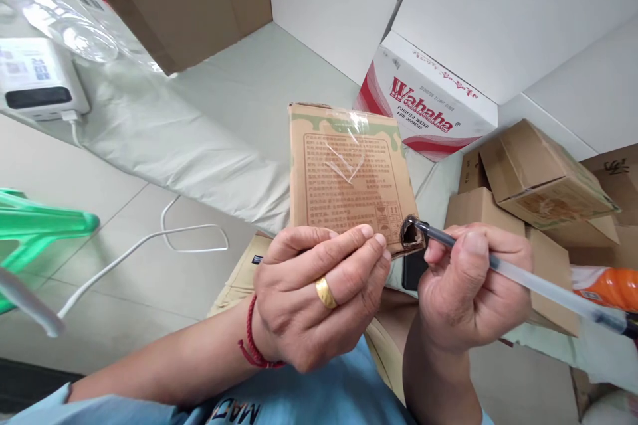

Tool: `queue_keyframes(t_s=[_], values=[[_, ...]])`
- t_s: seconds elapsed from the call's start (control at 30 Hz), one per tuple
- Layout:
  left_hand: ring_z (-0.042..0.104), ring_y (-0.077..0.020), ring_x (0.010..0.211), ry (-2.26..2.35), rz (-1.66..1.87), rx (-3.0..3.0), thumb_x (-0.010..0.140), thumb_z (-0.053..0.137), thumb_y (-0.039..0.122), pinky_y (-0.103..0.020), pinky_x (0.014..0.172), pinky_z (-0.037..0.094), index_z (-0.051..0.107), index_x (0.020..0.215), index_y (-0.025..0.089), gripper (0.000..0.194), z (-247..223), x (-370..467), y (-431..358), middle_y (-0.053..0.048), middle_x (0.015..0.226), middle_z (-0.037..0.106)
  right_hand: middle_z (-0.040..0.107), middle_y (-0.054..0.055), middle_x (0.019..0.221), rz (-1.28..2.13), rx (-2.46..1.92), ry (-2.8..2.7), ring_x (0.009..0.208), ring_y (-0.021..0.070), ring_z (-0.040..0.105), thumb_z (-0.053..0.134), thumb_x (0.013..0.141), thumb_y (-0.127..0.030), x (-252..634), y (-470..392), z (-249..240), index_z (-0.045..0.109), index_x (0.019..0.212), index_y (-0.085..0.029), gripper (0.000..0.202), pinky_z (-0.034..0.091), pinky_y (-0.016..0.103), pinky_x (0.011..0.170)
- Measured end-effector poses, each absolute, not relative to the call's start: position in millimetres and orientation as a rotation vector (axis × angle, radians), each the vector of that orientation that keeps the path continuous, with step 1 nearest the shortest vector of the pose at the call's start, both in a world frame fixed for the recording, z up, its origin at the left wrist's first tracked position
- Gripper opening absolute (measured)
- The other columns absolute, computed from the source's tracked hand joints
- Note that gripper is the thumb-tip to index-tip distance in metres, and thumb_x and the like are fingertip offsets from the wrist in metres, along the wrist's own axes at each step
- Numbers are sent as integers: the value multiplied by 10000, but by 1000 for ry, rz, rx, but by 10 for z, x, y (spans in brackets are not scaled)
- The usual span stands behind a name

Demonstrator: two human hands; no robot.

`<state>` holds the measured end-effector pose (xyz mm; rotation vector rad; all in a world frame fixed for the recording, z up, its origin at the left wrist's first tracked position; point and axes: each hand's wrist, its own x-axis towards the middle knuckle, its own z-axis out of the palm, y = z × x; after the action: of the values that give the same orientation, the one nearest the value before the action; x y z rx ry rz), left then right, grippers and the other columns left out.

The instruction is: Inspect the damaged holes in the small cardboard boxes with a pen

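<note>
A small printed cardboard box is held up in front of me, with clear tape along its top edge. My left hand, with a gold ring and a red string bracelet, is closed on its lower edge. Near the box's lower right corner is a ragged dark hole. My right hand pinches a clear pen, whose dark tip touches the rim of that hole.
A Wahaha carton stands by the wall. Stacked cardboard boxes and an orange bottle are at right. A large carton, plastic bottles and a white power bank lie upper left; a green stool is below.
</note>
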<state>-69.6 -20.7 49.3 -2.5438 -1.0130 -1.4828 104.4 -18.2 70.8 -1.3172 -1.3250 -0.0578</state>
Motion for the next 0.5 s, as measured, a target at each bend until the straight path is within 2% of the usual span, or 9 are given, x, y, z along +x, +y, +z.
queue_keyframes(t_s=[0.07,0.3,0.5], values=[[812,-169,1103,-930,-1447,-2512,890,766,135,-281,908,620,802,1119,183,237,502,-709,-183,-1,1141,860,563,-56,594,-46,-1308,-1337,501,118,560,601,1098,-334,1046,-172,711,596,858,-240,258,455,291,502],[822,-166,1071,-959,-1443,-2497,921,732,145,-300,895,617,802,1097,231,208,504,-697,-171,35,1139,860,539,-67,575,-53,-1239,-1329,462,101,520,611,1078,-302,1039,-161,686,577,790,-234,298,418,278,463],[815,-163,1096,-942,-1447,-2510,918,735,141,-286,924,612,800,1114,188,212,500,-698,-177,8,1133,862,534,-66,583,-48,-1232,-1318,452,95,502,620,1072,-299,1053,-209,689,581,805,-230,278,457,271,476]])
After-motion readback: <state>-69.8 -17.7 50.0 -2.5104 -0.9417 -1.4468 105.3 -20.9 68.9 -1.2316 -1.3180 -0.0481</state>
